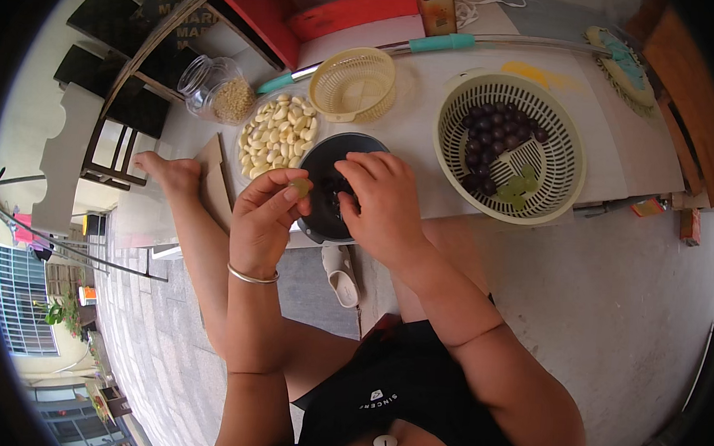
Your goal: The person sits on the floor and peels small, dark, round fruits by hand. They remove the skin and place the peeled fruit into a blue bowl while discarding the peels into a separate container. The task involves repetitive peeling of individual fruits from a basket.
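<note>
My left hand (pixel 263 212) pinches a pale green peeled grape (pixel 300 188) between thumb and fingertips, at the left rim of a dark grey bowl (pixel 318 160). Over that bowl hovers my right hand (pixel 382 203), its thumb and curled fingers apart, with nothing seen between them. Dark pieces, apparently grape skins (pixel 336 188), lie inside the bowl, partly hidden by the right hand. To the right, a cream plastic colander (pixel 568 173) contains purple grapes (pixel 488 139) and a small cluster of green peeled grapes (pixel 519 186).
Behind the bowl stand a plate of pale beans or cloves (pixel 277 137), a small yellow basket (pixel 365 60) and a tipped clear jar (pixel 218 91) of grains. A long-handled brush (pixel 442 43) crosses the table's back. A phone (pixel 436 9) leans there. Below lies a beige clog (pixel 341 276).
</note>
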Motion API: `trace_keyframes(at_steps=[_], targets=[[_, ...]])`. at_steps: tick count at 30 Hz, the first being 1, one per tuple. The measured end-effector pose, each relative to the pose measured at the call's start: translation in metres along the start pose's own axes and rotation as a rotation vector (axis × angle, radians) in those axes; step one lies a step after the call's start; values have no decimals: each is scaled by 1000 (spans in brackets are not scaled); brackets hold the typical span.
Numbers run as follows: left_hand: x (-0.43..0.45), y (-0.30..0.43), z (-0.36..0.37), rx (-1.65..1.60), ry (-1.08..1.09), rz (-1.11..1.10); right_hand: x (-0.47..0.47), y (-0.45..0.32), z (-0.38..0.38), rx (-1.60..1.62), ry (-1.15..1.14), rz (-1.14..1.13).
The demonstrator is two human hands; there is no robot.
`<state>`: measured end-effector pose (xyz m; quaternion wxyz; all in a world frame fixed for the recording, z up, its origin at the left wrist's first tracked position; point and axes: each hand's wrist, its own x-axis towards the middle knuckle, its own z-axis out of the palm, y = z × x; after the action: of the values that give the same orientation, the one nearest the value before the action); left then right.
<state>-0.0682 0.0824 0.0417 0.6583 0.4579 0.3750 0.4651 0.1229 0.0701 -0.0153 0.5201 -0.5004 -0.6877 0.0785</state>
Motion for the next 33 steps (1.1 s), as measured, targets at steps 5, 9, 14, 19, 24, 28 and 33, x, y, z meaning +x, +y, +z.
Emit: trace_keyframes(at_steps=[5, 9, 14, 19, 24, 28, 33], targets=[[30, 23, 64, 340, -126, 63, -7, 6, 14, 74, -31, -101], [62, 11, 139, 730, -405, 134, 0, -12, 15, 648, 95, 224], [104, -30, 205, 1121, -683, 262, -30, 10, 46, 569, -48, 192], [118, -71, 232, 1232, -829, 418, -21, 10, 52, 121, 123, -182], [135, -66, 249, 1228, -808, 332, -15, 10, 26, 563, 4, 123], [169, -81, 256, 1418, -629, 539, -4, 6, 9, 768, -107, 235], [182, -109, 295, 1624, -623, 705, -34, 24, 89, 865, 202, 128]])
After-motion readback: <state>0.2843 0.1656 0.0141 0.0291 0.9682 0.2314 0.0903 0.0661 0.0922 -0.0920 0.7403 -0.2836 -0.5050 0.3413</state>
